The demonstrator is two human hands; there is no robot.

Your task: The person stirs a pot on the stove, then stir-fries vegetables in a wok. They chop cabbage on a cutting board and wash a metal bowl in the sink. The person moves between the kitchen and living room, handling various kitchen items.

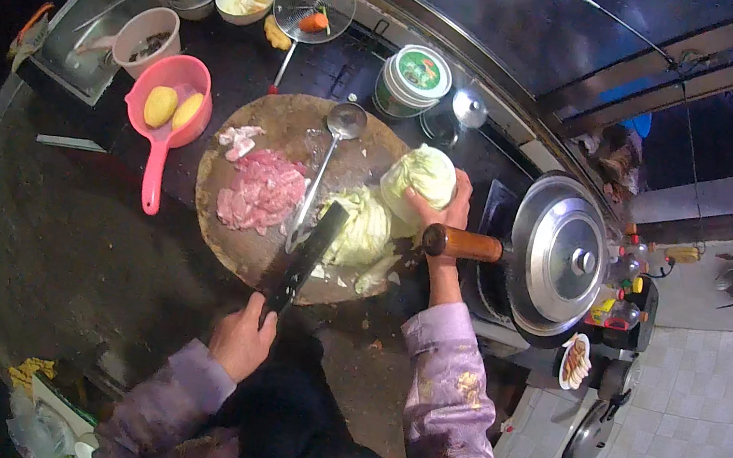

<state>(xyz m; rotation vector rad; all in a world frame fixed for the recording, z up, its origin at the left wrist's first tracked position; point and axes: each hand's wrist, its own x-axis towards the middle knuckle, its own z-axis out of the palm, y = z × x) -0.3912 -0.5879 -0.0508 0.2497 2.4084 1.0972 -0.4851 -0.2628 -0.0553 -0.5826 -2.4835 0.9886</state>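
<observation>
My left hand grips the handle of a cleaver, whose dark blade points up over the front of a round chopping board. With my right hand I hold a pale green cabbage at the board's right edge, the fingers wrapped around its side. Cut cabbage is heaped on the board just right of the blade. Sliced raw meat lies on the left half, with a few paler pieces above it. Between meat and cabbage rests a metal ladle, bowl end away from me.
Right of the board, a lidded wok sits on the stove, its wooden handle reaching close to my right wrist. A pink dipper with two peeled potatoes stands left. Behind are a wire strainer, a white bowl and a tub.
</observation>
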